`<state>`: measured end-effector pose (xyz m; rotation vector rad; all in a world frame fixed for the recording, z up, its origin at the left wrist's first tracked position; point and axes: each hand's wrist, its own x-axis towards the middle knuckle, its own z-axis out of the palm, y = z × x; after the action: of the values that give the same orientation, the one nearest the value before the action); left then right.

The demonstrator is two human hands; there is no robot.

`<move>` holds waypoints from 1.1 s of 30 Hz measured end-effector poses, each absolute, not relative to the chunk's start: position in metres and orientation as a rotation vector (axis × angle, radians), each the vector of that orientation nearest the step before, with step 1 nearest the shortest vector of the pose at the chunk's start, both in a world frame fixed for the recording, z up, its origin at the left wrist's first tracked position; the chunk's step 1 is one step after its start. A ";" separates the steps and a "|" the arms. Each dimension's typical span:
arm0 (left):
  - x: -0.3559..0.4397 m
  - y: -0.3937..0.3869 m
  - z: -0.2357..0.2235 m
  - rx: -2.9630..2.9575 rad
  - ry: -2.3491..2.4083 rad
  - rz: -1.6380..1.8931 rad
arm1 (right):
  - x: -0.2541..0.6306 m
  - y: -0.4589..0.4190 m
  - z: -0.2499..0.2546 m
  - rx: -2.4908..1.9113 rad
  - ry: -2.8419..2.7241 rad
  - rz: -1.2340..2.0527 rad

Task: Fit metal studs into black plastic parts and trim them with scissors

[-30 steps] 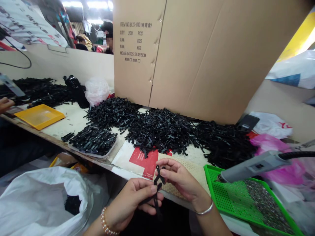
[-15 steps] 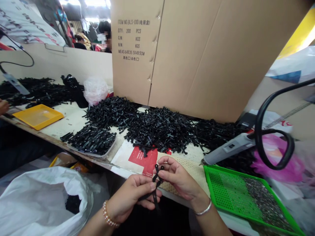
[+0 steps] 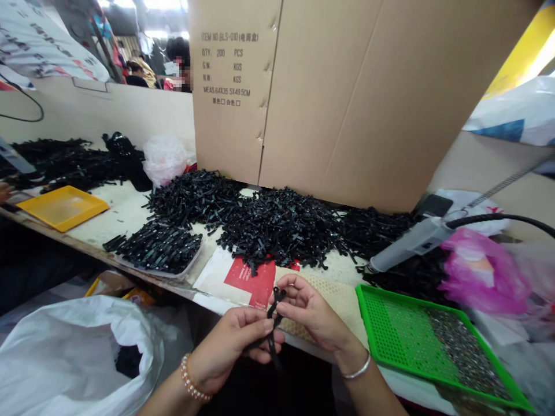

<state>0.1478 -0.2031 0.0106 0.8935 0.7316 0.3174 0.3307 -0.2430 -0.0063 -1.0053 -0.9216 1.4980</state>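
Note:
My left hand (image 3: pixel 234 341), with a beaded bracelet at the wrist, pinches crossed black straps (image 3: pixel 272 323) between thumb and fingers. My right hand (image 3: pixel 310 315), wearing a silver bangle, holds the same straps near their upper, rounded ends, where small round holes or studs show. The lower strap ends hang below my left fingers. Behind the hands lies a big heap of similar black straps (image 3: pixel 277 225). To the left, a shallow clear tray (image 3: pixel 191 268) carries straps laid in rows. Under my right hand is a beige textured mat (image 3: pixel 347 294).
A green basket (image 3: pixel 364 323) of small metal pieces stands at right, beside a grey corded tool (image 3: pixel 410 245) and a pink plastic bag (image 3: pixel 481 277). A large cardboard box (image 3: pixel 347 98) rises behind. At left are a yellow tray (image 3: pixel 65 222) and a white sack (image 3: pixel 56 341).
The two rounded strap ends have come closer together between my right fingers. The grey tool's cord at right has gone from looped to nearly straight. The view has shifted slightly.

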 end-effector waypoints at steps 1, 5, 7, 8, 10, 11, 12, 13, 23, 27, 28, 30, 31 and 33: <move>0.148 -0.203 0.010 0.891 0.727 0.322 | 0.331 -0.243 -0.006 -1.013 -0.929 1.490; 0.147 -0.203 0.012 0.876 0.736 0.332 | 0.330 -0.241 -0.006 -1.010 -0.944 1.478; 0.147 -0.202 0.011 0.869 0.739 0.335 | 0.330 -0.241 -0.009 -0.995 -0.918 1.484; 0.147 -0.202 0.010 0.857 0.752 0.348 | 0.329 -0.242 -0.011 -0.995 -0.891 1.476; 0.147 -0.201 0.006 0.816 0.821 0.423 | 0.325 -0.243 -0.016 -1.024 -0.809 1.416; 0.148 -0.200 0.004 0.788 0.874 0.480 | 0.322 -0.244 -0.018 -1.051 -0.760 1.370; 0.149 -0.201 0.001 0.759 0.928 0.541 | 0.318 -0.246 -0.021 -1.080 -0.713 1.319; 0.151 -0.201 -0.002 0.728 0.973 0.598 | 0.315 -0.247 -0.023 -1.105 -0.671 1.271; 0.174 -0.217 -0.016 0.468 1.000 0.799 | 0.290 -0.273 -0.046 -1.160 -0.540 1.112; 0.178 -0.220 -0.018 0.415 0.896 0.745 | 0.292 -0.281 -0.049 -1.169 -0.503 1.057; 0.180 -0.223 -0.018 0.391 0.869 0.724 | 0.293 -0.282 -0.050 -1.170 -0.492 1.034; 0.184 -0.230 -0.017 0.368 0.840 0.679 | 0.294 -0.285 -0.053 -1.172 -0.477 0.988; 0.186 -0.233 -0.017 0.377 0.840 0.659 | 0.294 -0.286 -0.054 -1.175 -0.476 0.966; 0.191 -0.236 -0.018 0.430 0.847 0.642 | 0.296 -0.291 -0.057 -1.195 -0.512 0.908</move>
<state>0.1914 -0.2362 -0.0175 0.4303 0.8473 0.6419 0.2958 -0.2910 -0.0568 -1.1955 -0.5119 0.9082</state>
